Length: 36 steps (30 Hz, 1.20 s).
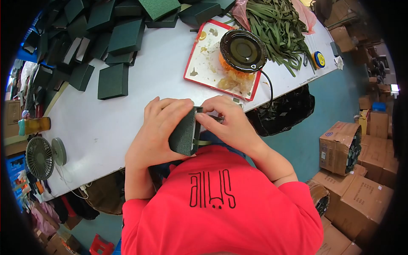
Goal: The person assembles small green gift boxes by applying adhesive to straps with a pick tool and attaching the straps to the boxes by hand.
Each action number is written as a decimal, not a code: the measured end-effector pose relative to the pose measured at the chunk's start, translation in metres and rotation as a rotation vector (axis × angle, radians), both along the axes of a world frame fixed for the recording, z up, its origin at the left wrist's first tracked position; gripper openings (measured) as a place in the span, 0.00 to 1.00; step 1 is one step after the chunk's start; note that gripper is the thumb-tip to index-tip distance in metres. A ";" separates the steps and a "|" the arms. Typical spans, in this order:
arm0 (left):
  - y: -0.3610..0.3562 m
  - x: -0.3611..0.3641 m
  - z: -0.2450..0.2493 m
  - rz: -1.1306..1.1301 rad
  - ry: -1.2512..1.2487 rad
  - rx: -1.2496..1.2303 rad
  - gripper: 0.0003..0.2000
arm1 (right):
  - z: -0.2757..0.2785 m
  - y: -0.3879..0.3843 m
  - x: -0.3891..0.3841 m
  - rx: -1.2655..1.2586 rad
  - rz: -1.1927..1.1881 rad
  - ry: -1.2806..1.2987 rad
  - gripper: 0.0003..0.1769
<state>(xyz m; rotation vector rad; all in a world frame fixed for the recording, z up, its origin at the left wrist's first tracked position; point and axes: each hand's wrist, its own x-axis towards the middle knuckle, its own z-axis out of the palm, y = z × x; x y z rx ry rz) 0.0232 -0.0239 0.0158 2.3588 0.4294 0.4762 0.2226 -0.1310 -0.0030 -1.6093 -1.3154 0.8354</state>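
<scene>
A dark-green box with a pebbled, leather-like covering [182, 135] is held in front of the person's chest, at the near edge of a smooth white tabletop [110, 136]; it is tilted, its broad textured face toward the left and a paler narrow side toward the right, with crisp, straight edges. A flat olive-green ribbon [203, 143] juts from its lower right side. The left hand [163, 123] grips the box, fingers laid over the upper end and thumb at the lower corner. The right hand [229, 125] is bent inward, thumb and forefinger brought close together at the box's upper right edge; whether they pinch anything I cannot tell. Beyond the hands, the glossy white surface stretches leftward and forward, giving the left arm room, while on the right the table edge slants away above a crinkled black plastic bag [282, 111] and a teal floor [293, 134]. Just past the right hand lies a stained white tray with a red rim [187, 70], bearing a round, shiny black dish [243, 49] crusted below with lumpy amber material [233, 80]. Matching dark-green boxes [113, 83] heap at far left; a tangle of limp green ribbons [276, 29] lies at far right. A round grey-green fan [40, 157] stands near the left edge, and brown cardboard cartons [340, 146] stand right.
</scene>
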 end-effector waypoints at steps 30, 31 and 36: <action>0.010 -0.030 -0.020 0.537 0.271 0.123 0.45 | -0.010 -0.047 0.133 0.621 -0.740 0.585 0.17; 0.012 -0.035 -0.021 0.547 0.351 0.146 0.41 | -0.017 -0.049 0.146 0.567 -0.815 0.489 0.16; 0.025 -0.062 -0.027 0.675 0.286 -0.210 0.17 | -0.053 -0.054 0.189 0.244 -0.961 0.023 0.12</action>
